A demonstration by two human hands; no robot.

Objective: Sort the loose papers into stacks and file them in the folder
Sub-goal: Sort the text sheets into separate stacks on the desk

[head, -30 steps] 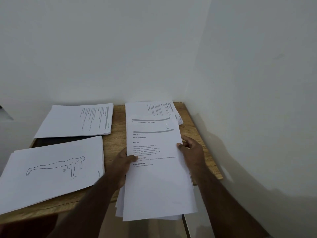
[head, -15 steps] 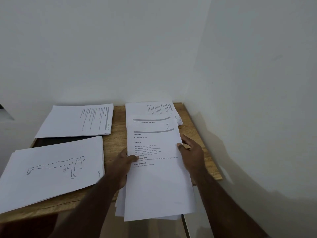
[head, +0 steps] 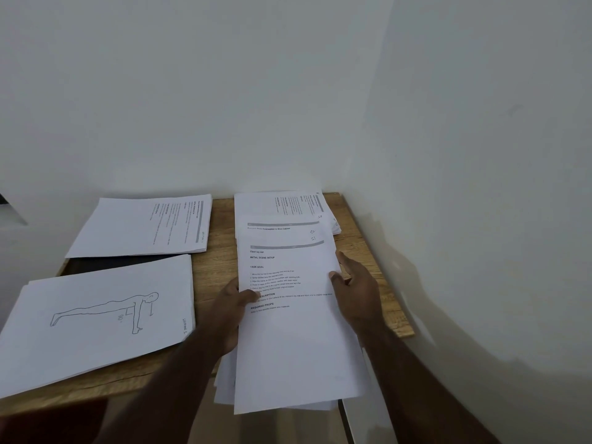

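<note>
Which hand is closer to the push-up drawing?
Left. The left hand grips the held papers just right of the push-up drawing; the right hand is beyond them.

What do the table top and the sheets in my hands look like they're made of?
The table top looks like wood or wood-look laminate: tan, streaky grain, matte. The sheets look like plain white office paper: thin, matte, printed with black text, sagging past the table's front edge.
</note>
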